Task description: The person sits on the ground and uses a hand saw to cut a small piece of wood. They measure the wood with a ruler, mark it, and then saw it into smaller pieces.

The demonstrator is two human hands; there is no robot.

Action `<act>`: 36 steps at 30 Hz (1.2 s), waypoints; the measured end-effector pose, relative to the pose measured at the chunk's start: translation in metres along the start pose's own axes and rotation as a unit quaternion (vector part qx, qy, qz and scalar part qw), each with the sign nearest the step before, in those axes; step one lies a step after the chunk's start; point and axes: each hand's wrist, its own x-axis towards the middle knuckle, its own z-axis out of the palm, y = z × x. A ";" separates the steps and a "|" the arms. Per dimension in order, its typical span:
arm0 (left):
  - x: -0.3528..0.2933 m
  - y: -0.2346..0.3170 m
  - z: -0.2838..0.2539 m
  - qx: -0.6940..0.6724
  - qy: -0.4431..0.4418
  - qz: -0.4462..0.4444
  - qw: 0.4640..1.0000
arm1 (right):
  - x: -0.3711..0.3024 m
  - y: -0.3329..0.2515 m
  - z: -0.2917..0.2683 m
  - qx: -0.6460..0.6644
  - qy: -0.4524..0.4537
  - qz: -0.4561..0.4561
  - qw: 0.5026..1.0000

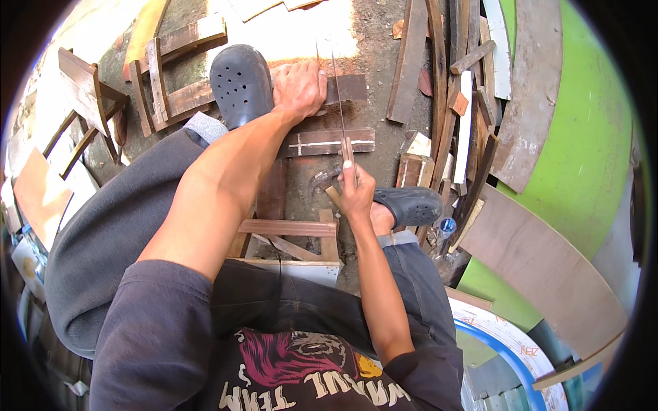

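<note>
My right hand (357,190) is closed around the wooden handle of a handsaw (340,96), whose thin blade points away from me, edge-on. The blade crosses a brown wooden board (348,89) on the ground. On that same board, just left of the blade, my left hand (300,89) grips and presses down with its fingers held together. A dark clog (241,82) on my left foot sits against the left hand. Nearer me lies a short wood piece (308,144) with a white line along it. A claw hammer (320,179) rests beside my right hand, partly hidden.
A small wooden frame (288,228) stands between my legs. My other clog (415,205) is right of the saw handle. Long planks and offcuts (452,89) pile up at the right, beside green sheets (582,157). Nailed wooden frames (181,96) lie at the far left.
</note>
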 end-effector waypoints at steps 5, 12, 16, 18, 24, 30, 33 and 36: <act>-0.005 -0.002 -0.004 0.012 -0.007 -0.014 1.000 | -0.024 -0.016 -0.018 0.053 -0.031 0.073 0.995; -0.004 -0.007 -0.001 0.004 -0.015 -0.015 1.000 | -0.047 0.000 -0.026 0.058 -0.008 0.074 0.996; -0.004 0.000 -0.003 0.016 -0.001 0.002 1.000 | 0.054 -0.021 0.009 0.099 -0.022 0.062 0.993; -0.009 -0.005 0.000 0.018 0.018 0.034 0.999 | 0.041 -0.027 0.006 0.093 -0.019 0.073 0.993; -0.016 -0.001 -0.003 0.032 -0.022 0.064 0.997 | 0.016 -0.039 0.012 0.102 -0.011 0.108 0.989; -0.015 0.002 -0.002 0.009 -0.017 0.048 0.999 | 0.021 -0.036 0.000 0.142 -0.029 0.151 0.978; -0.015 0.001 -0.002 0.017 -0.021 0.037 0.999 | 0.024 -0.047 0.002 0.131 0.034 0.120 0.984; -0.013 0.001 -0.003 0.024 -0.029 0.025 0.999 | 0.027 -0.061 0.002 0.148 0.026 0.127 0.980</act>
